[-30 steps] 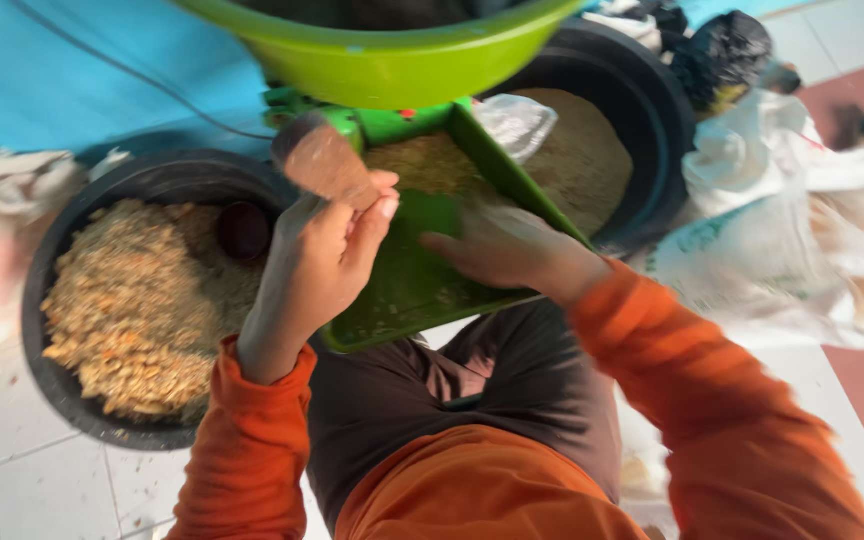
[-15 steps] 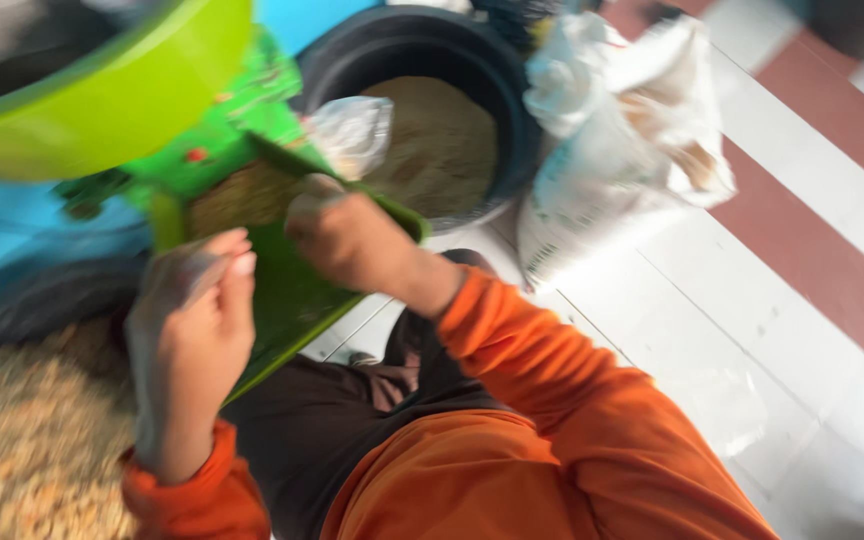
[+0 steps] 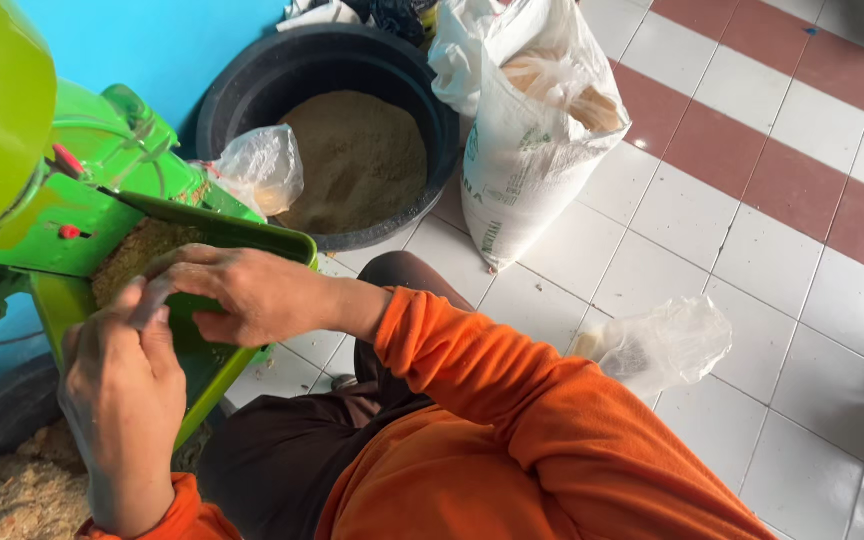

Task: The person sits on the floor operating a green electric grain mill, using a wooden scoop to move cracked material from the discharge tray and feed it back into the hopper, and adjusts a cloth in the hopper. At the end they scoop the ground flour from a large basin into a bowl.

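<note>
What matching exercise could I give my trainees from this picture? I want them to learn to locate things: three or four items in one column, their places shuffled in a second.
Things:
1. black tub of fine brown meal
2. white sack
3. crumpled clear plastic bag
4. right hand

Places:
A. lying alone on the white floor tiles, right of the orange sleeve
B. in the green tray of the machine
C. against the blue wall, behind the tray
D. standing open, just right of the tub

Pairs: 1-C, 2-D, 3-A, 4-B
</note>
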`<act>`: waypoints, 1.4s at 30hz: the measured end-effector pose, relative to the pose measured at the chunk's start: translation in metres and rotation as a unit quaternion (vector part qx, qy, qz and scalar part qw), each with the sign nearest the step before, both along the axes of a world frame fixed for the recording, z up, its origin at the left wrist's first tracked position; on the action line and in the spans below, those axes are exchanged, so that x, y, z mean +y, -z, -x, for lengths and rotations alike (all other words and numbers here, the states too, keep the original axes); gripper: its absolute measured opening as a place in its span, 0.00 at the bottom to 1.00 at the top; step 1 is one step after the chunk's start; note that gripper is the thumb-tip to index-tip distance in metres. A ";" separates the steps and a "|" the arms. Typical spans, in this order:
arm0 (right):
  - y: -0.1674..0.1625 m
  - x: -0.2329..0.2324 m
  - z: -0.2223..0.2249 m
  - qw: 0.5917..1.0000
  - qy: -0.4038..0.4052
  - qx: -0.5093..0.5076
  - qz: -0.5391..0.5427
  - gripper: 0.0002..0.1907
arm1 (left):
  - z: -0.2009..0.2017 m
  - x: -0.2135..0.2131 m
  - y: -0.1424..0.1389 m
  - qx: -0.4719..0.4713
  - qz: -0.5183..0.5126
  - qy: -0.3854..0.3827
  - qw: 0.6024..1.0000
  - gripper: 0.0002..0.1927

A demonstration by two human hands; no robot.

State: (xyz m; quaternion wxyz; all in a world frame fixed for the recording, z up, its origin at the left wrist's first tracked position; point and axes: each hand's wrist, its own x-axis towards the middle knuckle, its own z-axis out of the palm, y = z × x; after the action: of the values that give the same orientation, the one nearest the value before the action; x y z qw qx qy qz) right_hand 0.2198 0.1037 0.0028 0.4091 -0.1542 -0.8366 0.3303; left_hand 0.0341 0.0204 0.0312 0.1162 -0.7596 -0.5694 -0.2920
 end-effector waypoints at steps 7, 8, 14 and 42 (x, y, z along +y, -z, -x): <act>-0.006 -0.025 -0.019 0.991 0.025 0.130 0.003 0.27 | -0.006 0.006 0.009 0.027 0.052 -0.018 0.998 0.12; -0.005 -0.029 -0.020 0.987 0.084 0.131 -0.041 0.26 | -0.009 0.007 0.010 0.032 0.053 -0.005 0.998 0.14; 0.001 -0.045 -0.026 0.955 0.123 0.229 0.144 0.24 | -0.016 0.013 0.015 0.009 0.075 0.026 0.997 0.20; -0.003 -0.068 -0.086 0.952 0.176 0.238 0.074 0.18 | 0.035 -0.019 0.030 0.054 0.041 -0.123 0.990 0.32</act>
State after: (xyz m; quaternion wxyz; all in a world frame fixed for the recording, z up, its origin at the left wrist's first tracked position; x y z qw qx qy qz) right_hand 0.3060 0.0361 0.0054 0.6351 -0.2455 -0.6480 0.3413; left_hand -0.0008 0.0017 0.0011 0.1507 -0.7024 -0.6629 -0.2109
